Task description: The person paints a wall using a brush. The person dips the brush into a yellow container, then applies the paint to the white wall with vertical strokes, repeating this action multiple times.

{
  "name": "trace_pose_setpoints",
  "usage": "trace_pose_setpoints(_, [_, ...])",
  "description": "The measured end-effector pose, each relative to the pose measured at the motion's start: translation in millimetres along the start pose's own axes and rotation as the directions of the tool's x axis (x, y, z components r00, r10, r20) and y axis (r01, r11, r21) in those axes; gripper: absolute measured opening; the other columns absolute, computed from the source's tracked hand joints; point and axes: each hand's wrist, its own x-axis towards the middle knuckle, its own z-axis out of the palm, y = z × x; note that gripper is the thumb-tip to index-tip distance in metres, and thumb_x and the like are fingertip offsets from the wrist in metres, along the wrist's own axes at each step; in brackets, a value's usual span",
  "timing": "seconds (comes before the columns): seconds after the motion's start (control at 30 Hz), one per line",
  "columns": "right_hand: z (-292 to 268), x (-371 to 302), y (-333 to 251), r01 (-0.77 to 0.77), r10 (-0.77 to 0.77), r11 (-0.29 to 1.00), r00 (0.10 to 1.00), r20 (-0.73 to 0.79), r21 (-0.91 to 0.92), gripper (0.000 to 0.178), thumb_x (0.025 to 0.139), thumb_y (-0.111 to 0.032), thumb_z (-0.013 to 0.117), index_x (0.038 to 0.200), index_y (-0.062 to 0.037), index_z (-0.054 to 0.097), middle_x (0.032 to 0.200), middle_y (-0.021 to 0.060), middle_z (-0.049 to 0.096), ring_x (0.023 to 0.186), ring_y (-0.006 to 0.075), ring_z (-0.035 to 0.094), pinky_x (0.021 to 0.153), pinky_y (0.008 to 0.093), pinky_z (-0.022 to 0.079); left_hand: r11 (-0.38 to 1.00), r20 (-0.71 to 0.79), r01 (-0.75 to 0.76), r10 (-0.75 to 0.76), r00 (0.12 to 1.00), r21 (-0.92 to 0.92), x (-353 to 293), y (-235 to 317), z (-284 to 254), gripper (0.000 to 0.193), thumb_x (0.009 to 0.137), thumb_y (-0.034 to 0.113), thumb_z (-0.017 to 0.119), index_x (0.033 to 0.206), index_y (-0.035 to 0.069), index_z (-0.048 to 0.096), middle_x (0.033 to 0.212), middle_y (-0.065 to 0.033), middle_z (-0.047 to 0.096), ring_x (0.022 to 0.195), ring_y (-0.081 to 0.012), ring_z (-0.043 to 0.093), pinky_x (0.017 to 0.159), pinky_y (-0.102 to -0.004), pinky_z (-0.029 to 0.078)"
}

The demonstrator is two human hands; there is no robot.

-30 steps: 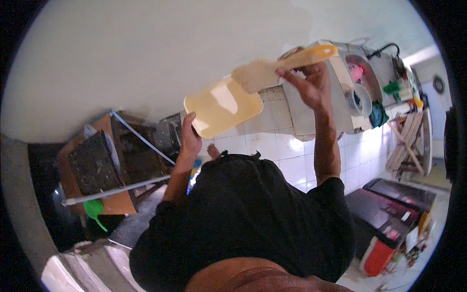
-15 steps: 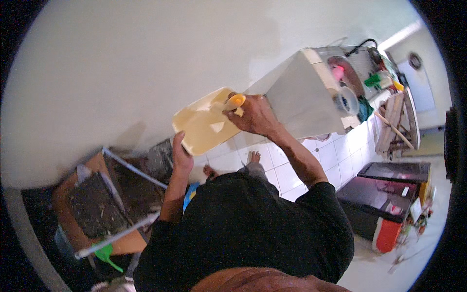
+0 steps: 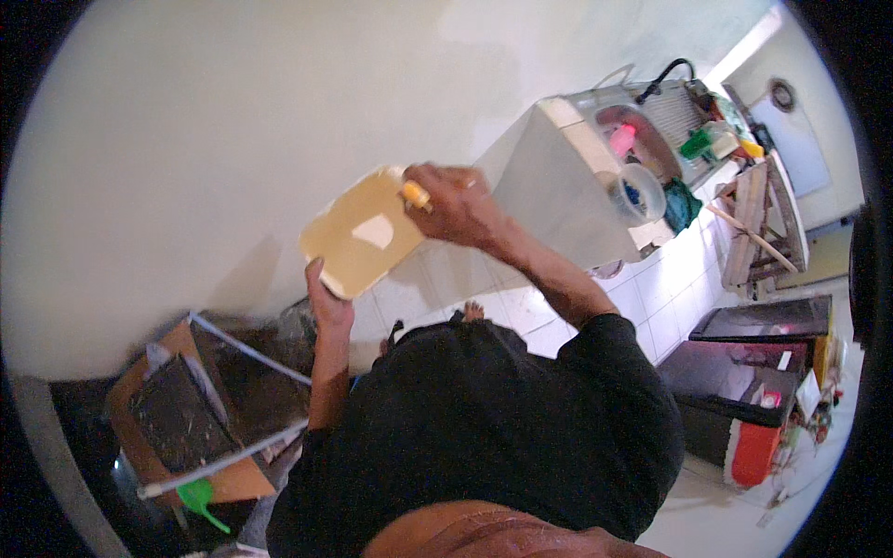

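My left hand grips the near corner of a shallow, pale yellow rectangular tray. Its thumb lies over the rim while the other fingers are hidden underneath. A whitish patch shows on the tray's inner surface. Above the tray's far right end, my right hand is closed round a tool with a yellow-orange handle. The tool's working end is hidden, so its kind cannot be made out. Both hands are in front of me, near the pale wall.
On the right, a tiled counter holds a sink and a clear plastic tub. A worn cardboard box stands at lower left. Dark drawers and a wooden stand are farther right.
The tray and both hands have shifted left in the view. My right hand has turned, so the orange handle now points downward. The counter also sits farther left in the picture.
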Motion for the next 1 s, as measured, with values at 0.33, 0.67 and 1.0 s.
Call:
trace_pose_setpoints(0.33, [-4.2,-11.0,24.2,-0.013,-0.059,0.964,0.964,0.260,0.266,0.024,0.074,-0.015,0.072,0.093,-0.0031,0.064,0.083,0.0147,0.068,0.072,0.0315,0.065,0.068,0.0367,0.052,0.993,-0.005,0.051,-0.051,0.999,0.105,-10.1,-18.2,48.2,0.053,0.086,0.039,0.049,0.123,0.001,0.047,0.117,-0.0109,0.058,0.107,-0.0227,0.056,0.092,-0.0359,0.044])
trace_pose_setpoints(0.67, [-16.0,-19.6,28.6,0.198,-0.197,0.976,0.980,-0.017,0.092,0.021,0.075,-0.013,0.063,0.095,-0.0105,0.061,0.083,0.0089,0.065,0.082,0.0297,0.064,0.071,0.0403,0.050,0.989,-0.016,0.077,-0.076,0.997,0.128,-10.9,-25.3,40.1,0.056,0.084,0.039,0.051,0.124,0.001,0.046,0.118,-0.0116,0.057,0.108,-0.0225,0.057,0.093,-0.0363,0.044])
trace_pose_setpoints(1.0, [-13.8,-27.2,14.5,-0.045,-0.085,0.883,0.964,0.252,0.468,0.022,0.075,-0.020,0.073,0.088,-0.0038,0.065,0.074,0.0116,0.064,0.065,0.0268,0.061,0.058,0.0350,0.047,0.993,0.080,0.092,-0.098,0.992,0.078,13.0,-23.4,21.8,0.050,0.088,0.039,0.046,0.122,0.003,0.048,0.117,-0.0101,0.057,0.109,-0.0233,0.056,0.093,-0.0376,0.045])
